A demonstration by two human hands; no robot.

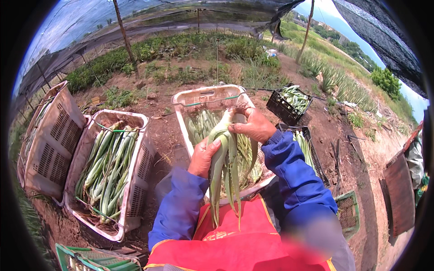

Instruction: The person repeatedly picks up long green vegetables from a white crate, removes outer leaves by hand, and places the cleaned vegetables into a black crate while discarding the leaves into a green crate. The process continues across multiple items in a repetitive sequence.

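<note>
An aloe vera plant (220, 149) hangs between my hands, its root end up and its long toothed leaves pointing down over my red apron (234, 244). My left hand (204, 157) is closed around the leaves below the base. Up at the root end, my right hand (252, 125) pinches the base with thumb and fingers, where brown roots show. Behind and below the plant is a white plastic crate (181, 127) with a green-wrapped handle, holding more aloe leaves (203, 123) and strips of cut leaf. The plant hides part of the crate.
To the left, a pale crate (140, 169) holds aloe leaves, beside another tall crate (56, 145). Green crates lie at bottom left (64, 254) and right (356, 216). Black crates (283, 106) with leaves stand at the right. Wooden posts (122, 30) support shade netting (383, 37).
</note>
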